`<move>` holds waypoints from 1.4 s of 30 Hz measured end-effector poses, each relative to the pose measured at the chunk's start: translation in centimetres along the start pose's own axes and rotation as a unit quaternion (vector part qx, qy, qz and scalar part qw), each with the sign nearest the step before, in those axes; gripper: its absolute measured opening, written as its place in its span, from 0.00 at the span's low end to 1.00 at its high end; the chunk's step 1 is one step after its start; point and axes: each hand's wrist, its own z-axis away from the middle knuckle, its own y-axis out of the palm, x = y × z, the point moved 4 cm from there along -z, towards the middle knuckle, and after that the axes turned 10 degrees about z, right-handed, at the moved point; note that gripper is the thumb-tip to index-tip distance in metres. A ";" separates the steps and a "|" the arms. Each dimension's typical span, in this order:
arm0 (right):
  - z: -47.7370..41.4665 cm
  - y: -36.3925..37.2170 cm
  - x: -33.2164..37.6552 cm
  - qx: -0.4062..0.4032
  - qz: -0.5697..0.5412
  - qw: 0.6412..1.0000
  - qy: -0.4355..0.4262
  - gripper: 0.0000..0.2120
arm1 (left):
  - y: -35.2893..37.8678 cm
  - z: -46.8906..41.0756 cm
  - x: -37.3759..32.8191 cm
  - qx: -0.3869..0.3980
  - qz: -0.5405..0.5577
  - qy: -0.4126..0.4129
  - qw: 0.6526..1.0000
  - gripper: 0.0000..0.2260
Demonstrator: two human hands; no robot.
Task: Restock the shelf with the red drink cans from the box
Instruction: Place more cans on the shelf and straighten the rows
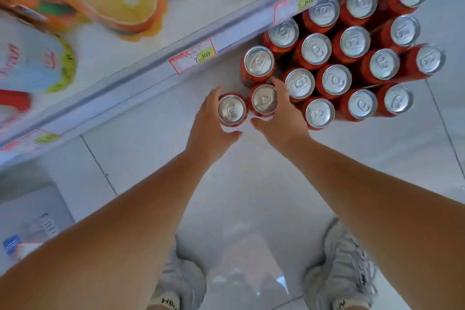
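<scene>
- Clearly printed, a price tag (192, 56) on the shelf edge (141, 75), beyond the fingertips, read "7.80". A second tag (297, 6) further right showed only "80".
- Orange drink bottles (125, 0) with orange-slice labels stood on the shelf past that edge. Their brand writing was too blurred to read.
- The left hand (211, 121) gripped a red can (231, 109), fingers curled round its far side and thumb round its near side.
- The right hand (279, 113) gripped a second red can (264, 99) the same way, just beside the first and between the two palms.
- Both held cans stood upright, long axis vertical, silver tops and pull tabs facing up.
- Right of the right hand's fingers, a block of red cans (352, 53) stood upright and tightly packed, the nearest ones just beside those fingers.
- White tiled floor (251, 184) lay open on the wrist side of both hands, reaching back to grey shoes (181, 282).
</scene>
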 end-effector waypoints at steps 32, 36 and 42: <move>53.2 -55.3 36.4 -0.135 -0.158 0.954 -0.215 0.23 | -45.5 43.9 -55.2 -0.162 0.153 0.219 0.950 0.28; 58.5 -59.4 43.0 -0.188 -0.164 0.921 -0.300 0.26 | -52.3 49.9 -60.1 -0.222 0.136 0.278 0.925 0.30; 64.6 -62.2 53.5 -0.230 -0.189 0.863 -0.407 0.26 | -62.1 57.9 -61.2 -0.324 0.159 0.321 0.875 0.27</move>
